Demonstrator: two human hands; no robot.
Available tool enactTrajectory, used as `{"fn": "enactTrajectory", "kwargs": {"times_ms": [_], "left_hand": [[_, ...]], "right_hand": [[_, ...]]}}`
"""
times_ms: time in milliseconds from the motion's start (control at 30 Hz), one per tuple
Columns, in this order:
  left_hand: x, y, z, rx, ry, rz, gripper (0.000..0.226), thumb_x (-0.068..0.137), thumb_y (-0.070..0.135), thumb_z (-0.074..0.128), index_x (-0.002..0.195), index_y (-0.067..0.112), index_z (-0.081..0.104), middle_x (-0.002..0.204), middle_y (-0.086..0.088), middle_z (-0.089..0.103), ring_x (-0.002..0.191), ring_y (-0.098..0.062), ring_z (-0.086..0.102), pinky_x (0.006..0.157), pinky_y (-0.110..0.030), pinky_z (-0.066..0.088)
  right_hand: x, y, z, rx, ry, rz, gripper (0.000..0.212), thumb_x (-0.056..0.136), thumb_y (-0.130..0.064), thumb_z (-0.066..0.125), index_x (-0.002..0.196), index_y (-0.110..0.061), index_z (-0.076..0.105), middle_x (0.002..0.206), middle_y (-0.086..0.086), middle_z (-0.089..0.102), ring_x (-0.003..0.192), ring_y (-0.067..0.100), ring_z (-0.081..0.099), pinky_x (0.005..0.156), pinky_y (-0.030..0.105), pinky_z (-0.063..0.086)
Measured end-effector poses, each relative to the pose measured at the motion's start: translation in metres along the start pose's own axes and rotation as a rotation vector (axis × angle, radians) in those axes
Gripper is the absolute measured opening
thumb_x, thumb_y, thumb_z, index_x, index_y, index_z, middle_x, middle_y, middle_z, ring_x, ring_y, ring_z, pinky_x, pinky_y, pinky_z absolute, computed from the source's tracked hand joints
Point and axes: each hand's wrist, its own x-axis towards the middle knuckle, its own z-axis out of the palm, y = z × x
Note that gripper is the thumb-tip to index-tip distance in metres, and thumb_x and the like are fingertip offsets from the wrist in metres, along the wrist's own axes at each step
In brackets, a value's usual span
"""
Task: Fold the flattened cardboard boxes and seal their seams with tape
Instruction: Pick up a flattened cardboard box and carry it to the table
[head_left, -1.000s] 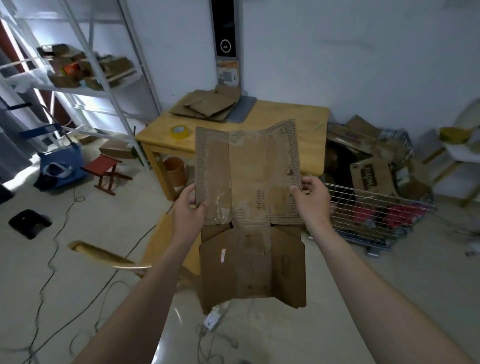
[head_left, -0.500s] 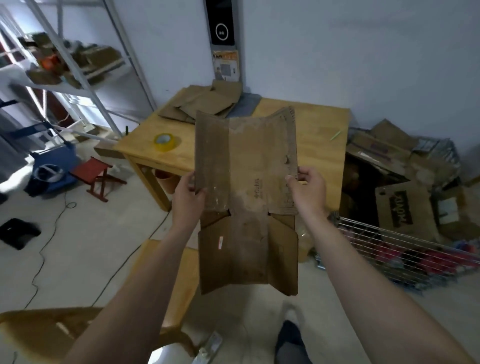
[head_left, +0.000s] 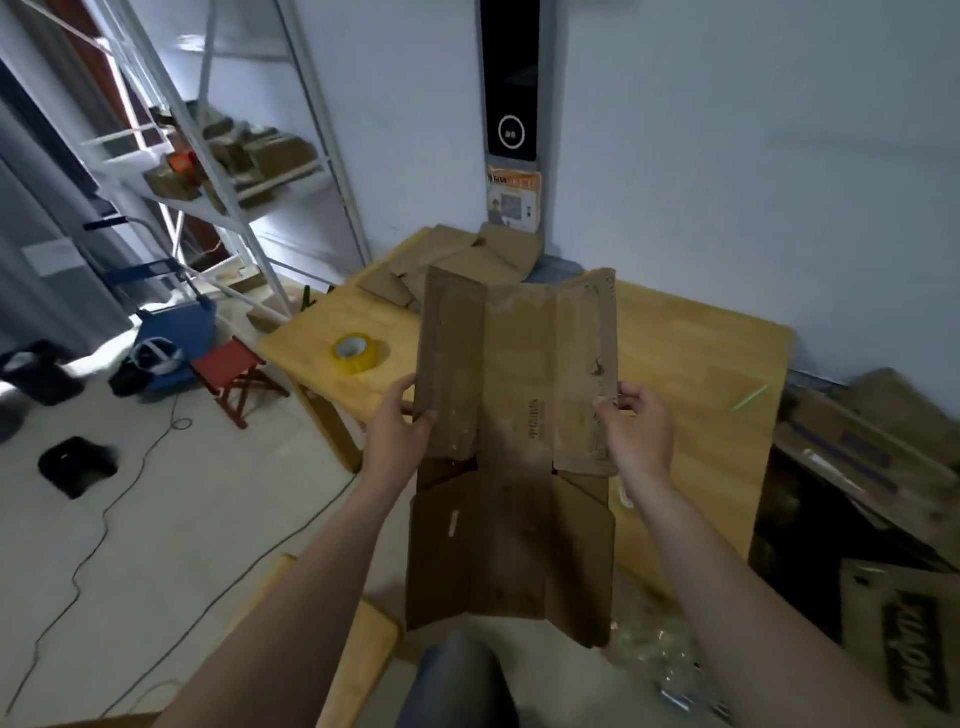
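Observation:
I hold a worn, flattened brown cardboard box (head_left: 519, 415) upright in front of me, flaps spread above and below. My left hand (head_left: 397, 426) grips its left edge at mid height. Its right edge is pinched by my right hand (head_left: 636, 423), thumb on the front. Both side panels bend slightly toward me. A yellow tape roll (head_left: 355, 353) lies on the wooden table (head_left: 691, 374) behind the box, left of it. More flattened cardboard (head_left: 462, 260) is piled at the table's far edge.
A white metal shelf rack (head_left: 223, 171) stands at the left. A red folding stool (head_left: 231, 369) and a blue cart (head_left: 174, 332) sit on the floor, with cables (head_left: 130, 499). Cardboard boxes (head_left: 872, 467) crowd the right side. A wooden chair (head_left: 358, 649) is below.
I have stepped closer to the table, which now sits right behind the box. My hands keep their hold, and the side panels have bent a little inward.

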Motion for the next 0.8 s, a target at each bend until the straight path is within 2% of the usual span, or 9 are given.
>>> {"fn": "enactTrajectory", "kwargs": {"times_ms": [233, 367, 433, 533, 633, 667, 733, 800], "left_hand": [[0.123, -0.008, 0.026, 0.008, -0.048, 0.025, 0.053, 0.097, 0.019, 0.069, 0.144, 0.032, 0.05, 0.099, 0.011, 0.063, 0.088, -0.012, 0.067, 0.068, -0.043, 0.064], [0.222, -0.02, 0.047, 0.008, -0.131, 0.069, 0.05, 0.098, 0.015, 0.067, 0.142, 0.031, 0.051, 0.096, 0.013, 0.06, 0.08, -0.005, 0.062, 0.061, -0.037, 0.062], [0.282, -0.029, 0.061, 0.017, -0.177, 0.131, 0.05, 0.097, 0.015, 0.067, 0.142, 0.029, 0.052, 0.094, 0.012, 0.061, 0.081, -0.007, 0.062, 0.062, -0.038, 0.059], [0.375, -0.047, 0.078, 0.012, -0.235, 0.182, 0.048, 0.096, 0.013, 0.068, 0.141, 0.024, 0.055, 0.097, 0.015, 0.062, 0.098, -0.014, 0.062, 0.07, -0.028, 0.051], [0.45, -0.061, 0.084, 0.052, -0.325, 0.178, 0.045, 0.096, 0.019, 0.07, 0.138, 0.023, 0.055, 0.108, 0.005, 0.065, 0.108, -0.02, 0.063, 0.08, -0.036, 0.054], [0.47, -0.064, 0.085, 0.066, -0.348, 0.162, 0.046, 0.096, 0.021, 0.069, 0.139, 0.024, 0.054, 0.11, 0.003, 0.065, 0.108, -0.021, 0.063, 0.079, -0.037, 0.055], [0.501, -0.067, 0.09, 0.072, -0.406, 0.159, 0.048, 0.098, 0.021, 0.068, 0.143, 0.022, 0.052, 0.108, 0.004, 0.063, 0.102, -0.017, 0.062, 0.071, -0.025, 0.05], [0.523, -0.068, 0.101, 0.092, -0.469, 0.171, 0.05, 0.099, 0.018, 0.067, 0.146, 0.021, 0.051, 0.104, 0.007, 0.06, 0.098, -0.014, 0.06, 0.069, -0.02, 0.047]], "right_hand": [[0.081, -0.01, 0.069, -0.01, 0.043, 0.011, 0.029, 0.095, -0.024, 0.069, 0.122, -0.015, 0.063, 0.107, -0.005, 0.062, 0.101, 0.013, 0.059, 0.079, 0.03, 0.047], [0.135, -0.006, 0.126, -0.018, 0.127, 0.038, 0.018, 0.096, -0.024, 0.069, 0.112, -0.022, 0.062, 0.103, -0.009, 0.061, 0.103, 0.013, 0.059, 0.084, 0.033, 0.051], [0.168, -0.004, 0.165, -0.017, 0.198, 0.05, 0.015, 0.096, -0.024, 0.069, 0.109, -0.022, 0.062, 0.105, -0.007, 0.063, 0.101, 0.014, 0.062, 0.082, 0.032, 0.054], [0.216, 0.0, 0.231, -0.016, 0.29, 0.117, 0.016, 0.097, -0.024, 0.068, 0.111, -0.018, 0.065, 0.108, -0.004, 0.066, 0.09, 0.007, 0.063, 0.066, 0.019, 0.048], [0.25, -0.005, 0.283, -0.081, 0.354, 0.178, 0.016, 0.097, -0.026, 0.068, 0.112, -0.02, 0.066, 0.111, -0.002, 0.067, 0.094, 0.01, 0.063, 0.071, 0.021, 0.049], [0.258, -0.007, 0.296, -0.124, 0.378, 0.206, 0.019, 0.098, -0.027, 0.067, 0.115, -0.019, 0.066, 0.112, -0.002, 0.067, 0.096, 0.012, 0.062, 0.072, 0.02, 0.049], [0.27, -0.009, 0.318, -0.195, 0.39, 0.227, 0.021, 0.099, -0.025, 0.066, 0.118, -0.017, 0.064, 0.11, -0.004, 0.063, 0.093, 0.01, 0.058, 0.066, 0.014, 0.043], [0.28, -0.008, 0.333, -0.265, 0.403, 0.252, 0.023, 0.099, -0.021, 0.065, 0.121, -0.015, 0.063, 0.108, -0.005, 0.059, 0.096, 0.011, 0.055, 0.07, 0.018, 0.041]]}}
